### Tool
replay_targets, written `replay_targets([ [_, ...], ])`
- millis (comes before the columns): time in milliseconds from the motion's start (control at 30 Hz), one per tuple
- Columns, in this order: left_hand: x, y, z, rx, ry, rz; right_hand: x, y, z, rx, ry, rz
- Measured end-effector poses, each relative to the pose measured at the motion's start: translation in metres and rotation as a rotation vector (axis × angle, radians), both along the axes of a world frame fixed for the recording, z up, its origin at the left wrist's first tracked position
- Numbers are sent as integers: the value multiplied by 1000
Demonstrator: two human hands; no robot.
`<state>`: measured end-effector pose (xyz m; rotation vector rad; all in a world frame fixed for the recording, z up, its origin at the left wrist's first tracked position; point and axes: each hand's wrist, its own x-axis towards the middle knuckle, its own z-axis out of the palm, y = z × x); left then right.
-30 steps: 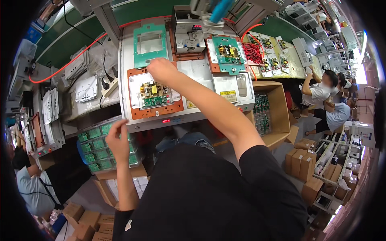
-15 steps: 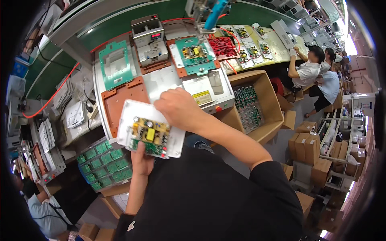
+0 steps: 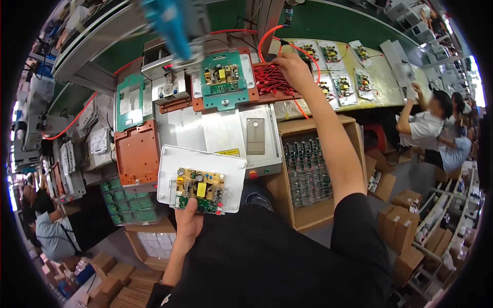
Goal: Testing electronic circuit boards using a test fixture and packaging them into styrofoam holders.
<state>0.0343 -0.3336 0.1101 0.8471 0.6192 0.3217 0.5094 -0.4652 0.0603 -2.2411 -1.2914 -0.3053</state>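
My left hand grips the lower edge of a white plastic housing, its thumb over the rim of the circuit board. That circuit board, tan and green with a yellow transformer, rests in the tilted housing. Far out to the right, my right hand is at the back edge of a pile of red wires, fingers curled and closed. Whether a wire is between them is hidden. A similar board sits in a green fixture on the bench, left of the wires.
An orange air hose loops beside my right hand. A blurred blue tool hangs above the bench. An open carton of boards stands at right. Several housed boards lie on the yellow bench, where a co-worker sits. An empty brown fixture lies left.
My right hand has left the white housing and moved up and right to the red wires. The left hand keeps hold of the housing, now lower and more level. The view has shifted.
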Motion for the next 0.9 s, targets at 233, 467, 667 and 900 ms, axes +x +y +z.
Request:
replay_targets([
  [233, 8, -14, 6, 58, 13, 108, 19, 7, -11, -68, 61, 206],
  [467, 33, 6, -10, 85, -20, 33, 26, 3, -15, -2, 273, 109],
  [667, 58, 8, -7, 124, -76, 16, 36, -5, 11, 389, -39, -130],
  [900, 94, 0, -1, 142, -138, 51, -21, -59, 75, 381, 542, -216],
])
